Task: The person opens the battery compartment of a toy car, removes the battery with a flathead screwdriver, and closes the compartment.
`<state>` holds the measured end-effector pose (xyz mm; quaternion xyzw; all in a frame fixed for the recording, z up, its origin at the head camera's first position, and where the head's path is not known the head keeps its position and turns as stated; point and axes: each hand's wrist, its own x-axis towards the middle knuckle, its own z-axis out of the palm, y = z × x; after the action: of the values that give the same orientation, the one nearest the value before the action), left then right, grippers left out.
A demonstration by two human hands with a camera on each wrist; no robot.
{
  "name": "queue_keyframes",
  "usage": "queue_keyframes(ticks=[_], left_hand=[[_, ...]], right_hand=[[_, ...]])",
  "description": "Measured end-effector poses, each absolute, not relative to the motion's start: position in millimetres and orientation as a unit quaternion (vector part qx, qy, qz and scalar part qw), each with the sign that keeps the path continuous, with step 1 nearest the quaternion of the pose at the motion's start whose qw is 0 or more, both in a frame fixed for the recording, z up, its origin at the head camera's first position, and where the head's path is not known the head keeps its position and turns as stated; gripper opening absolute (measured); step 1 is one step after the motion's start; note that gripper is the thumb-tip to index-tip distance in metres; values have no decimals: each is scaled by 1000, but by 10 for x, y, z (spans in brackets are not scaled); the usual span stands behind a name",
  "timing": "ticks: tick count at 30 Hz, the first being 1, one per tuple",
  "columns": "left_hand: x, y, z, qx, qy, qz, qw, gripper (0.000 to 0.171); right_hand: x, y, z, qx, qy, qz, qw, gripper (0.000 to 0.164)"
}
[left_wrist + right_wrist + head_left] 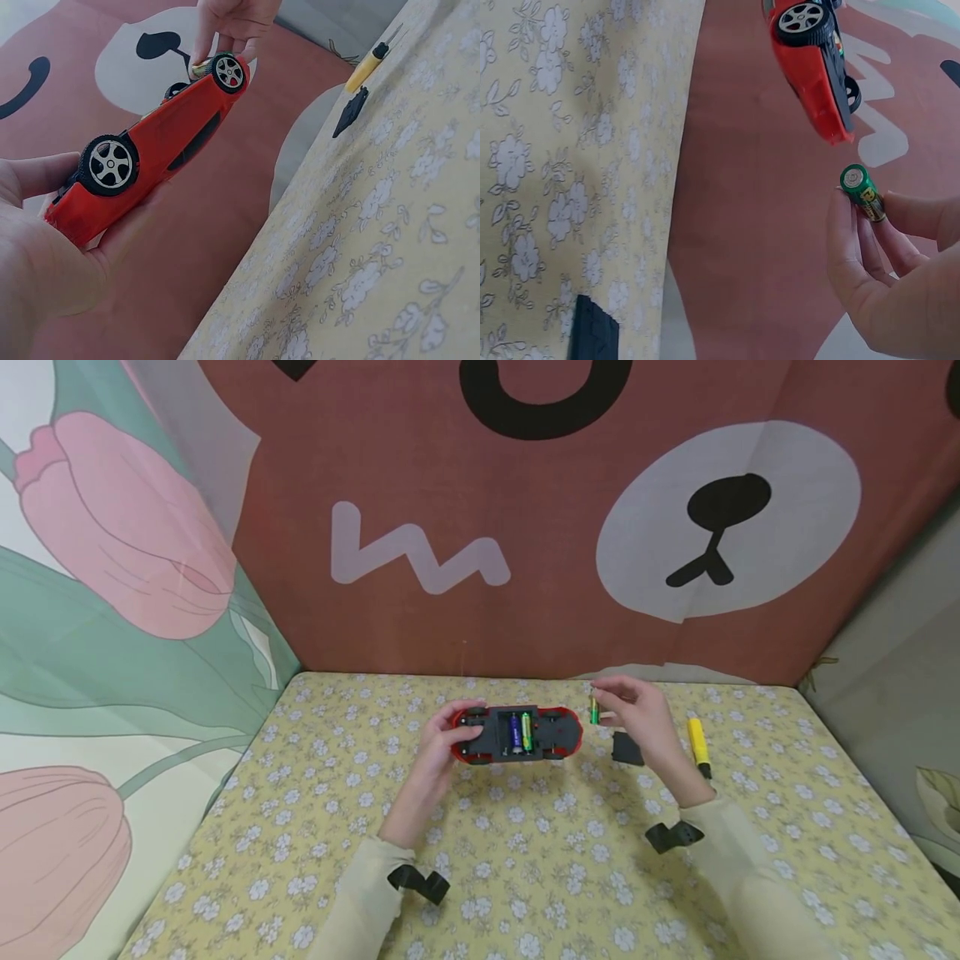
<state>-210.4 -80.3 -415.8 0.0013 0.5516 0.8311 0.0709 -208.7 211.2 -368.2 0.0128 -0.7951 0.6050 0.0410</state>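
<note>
My left hand [437, 743] grips one end of a red toy car [161, 154], turned upside down and raised above the table. Its dark underside faces up with the battery compartment [507, 753] uncovered. Inside lie a blue battery [516, 732] and a green battery [527, 731], side by side. Off the car's other end, my right hand [637, 710] pinches another green battery [862, 191] between thumb and fingers, its flat end showing in the right wrist view. A black battery cover [626, 748] lies on the table below the right hand.
A screwdriver with a yellow handle [697, 742] lies right of the cover, its shaft visible in the left wrist view [367, 67]. The table wears a yellow flowered cloth [517, 860]. Behind it hangs a reddish-brown curtain [420, 635] with a bear face.
</note>
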Motion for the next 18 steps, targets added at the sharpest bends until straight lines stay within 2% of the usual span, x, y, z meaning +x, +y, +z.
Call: queue_keyframes(ticks=[18], left_hand=[[-2102, -878, -4153, 1, 552, 831, 64, 35]], right_hand=[[-2144, 2246, -3856, -7, -791, 612, 11, 37]])
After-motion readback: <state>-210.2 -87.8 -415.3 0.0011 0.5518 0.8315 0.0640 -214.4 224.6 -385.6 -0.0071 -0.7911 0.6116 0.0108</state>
